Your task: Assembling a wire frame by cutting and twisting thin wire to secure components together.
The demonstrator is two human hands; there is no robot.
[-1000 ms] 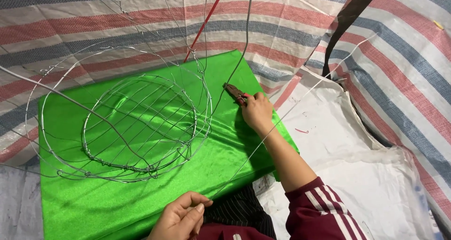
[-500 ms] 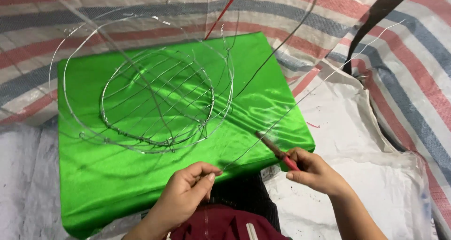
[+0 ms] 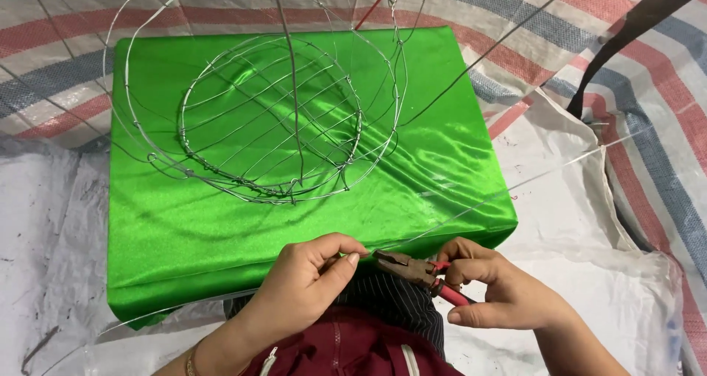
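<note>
Pliers (image 3: 414, 268) sit gripped in the right hand (image 3: 501, 295), jaws at a thin wire (image 3: 515, 188) pinched by the left hand (image 3: 313, 273), both just below the green cloth (image 3: 221, 229).

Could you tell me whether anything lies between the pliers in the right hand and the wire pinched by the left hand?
Nothing visible does. The pliers in the right hand point their tips straight at the left hand, whose fingertips pinch the thin wire just beside them, at the green cloth's near edge.
</note>
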